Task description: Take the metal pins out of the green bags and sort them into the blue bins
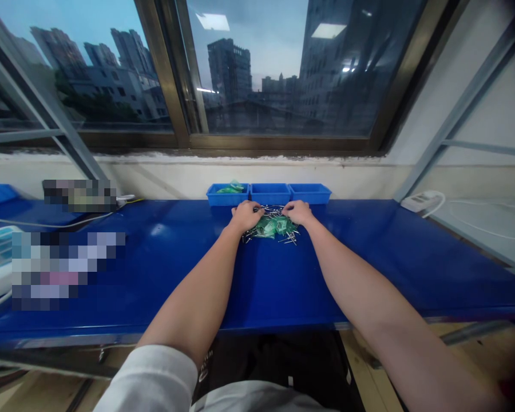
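Note:
A pile of thin metal pieces (pixel 289 238), like long screws or nails, lies on the blue table (pixel 278 286). Small green plastic bags (pixel 268 226) rest on top of the pile; what is inside them is too small to make out. At the pile's left edge is my left hand (pixel 246 217), its fingers curled and closed against the pieces. My right hand (pixel 298 212) touches the far right side of the pile with thumb and fingers pinched together. Whatever either set of fingertips holds is hidden or too small to name.
Three blue bins stand in a row behind the pile: the left bin (pixel 227 198) contains green bags, beside the middle bin (pixel 270 193) and right bin (pixel 311 194). A white power strip (pixel 420 201) sits at the right. Blurred items and cables occupy the left side.

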`<control>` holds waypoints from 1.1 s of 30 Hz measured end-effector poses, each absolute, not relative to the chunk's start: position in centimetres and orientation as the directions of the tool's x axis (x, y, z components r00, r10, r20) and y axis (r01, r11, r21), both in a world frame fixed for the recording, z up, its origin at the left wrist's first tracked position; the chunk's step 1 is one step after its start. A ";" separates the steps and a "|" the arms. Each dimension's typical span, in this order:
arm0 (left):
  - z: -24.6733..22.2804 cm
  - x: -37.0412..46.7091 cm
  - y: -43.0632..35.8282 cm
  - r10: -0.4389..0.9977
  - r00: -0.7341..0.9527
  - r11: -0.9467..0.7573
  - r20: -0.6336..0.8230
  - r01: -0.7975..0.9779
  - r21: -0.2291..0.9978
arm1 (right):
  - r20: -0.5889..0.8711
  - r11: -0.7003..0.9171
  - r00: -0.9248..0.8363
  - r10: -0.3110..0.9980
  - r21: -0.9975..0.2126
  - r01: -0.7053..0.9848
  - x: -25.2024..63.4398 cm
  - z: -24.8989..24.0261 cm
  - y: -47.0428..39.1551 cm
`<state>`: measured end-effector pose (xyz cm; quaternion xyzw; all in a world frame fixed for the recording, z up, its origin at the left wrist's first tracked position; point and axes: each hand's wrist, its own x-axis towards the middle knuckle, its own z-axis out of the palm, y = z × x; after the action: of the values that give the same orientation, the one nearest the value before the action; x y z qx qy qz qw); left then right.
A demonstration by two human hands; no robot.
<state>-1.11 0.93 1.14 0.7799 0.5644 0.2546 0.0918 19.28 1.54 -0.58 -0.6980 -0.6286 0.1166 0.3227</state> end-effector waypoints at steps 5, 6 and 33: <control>1.3 -1.0 0.7 0.926 0.233 -0.348 0.297 0.834 0.429 | 0.250 0.023 0.155 0.956 -0.590 0.807 19.5 -0.9 2.0; 1.4 -1.0 0.7 0.925 0.238 -0.352 0.298 0.833 0.428 | 0.271 0.045 0.147 0.951 -0.593 0.804 19.5 -1.0 2.1; 1.7 -0.9 0.6 0.780 0.378 -0.604 0.499 0.666 0.439 | 0.480 0.463 -0.093 0.872 -0.750 0.472 16.0 0.9 0.5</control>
<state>-0.89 0.56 1.74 0.8258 0.4375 0.3461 0.0825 16.01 0.47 0.86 -0.4741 -0.7090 0.2092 0.4783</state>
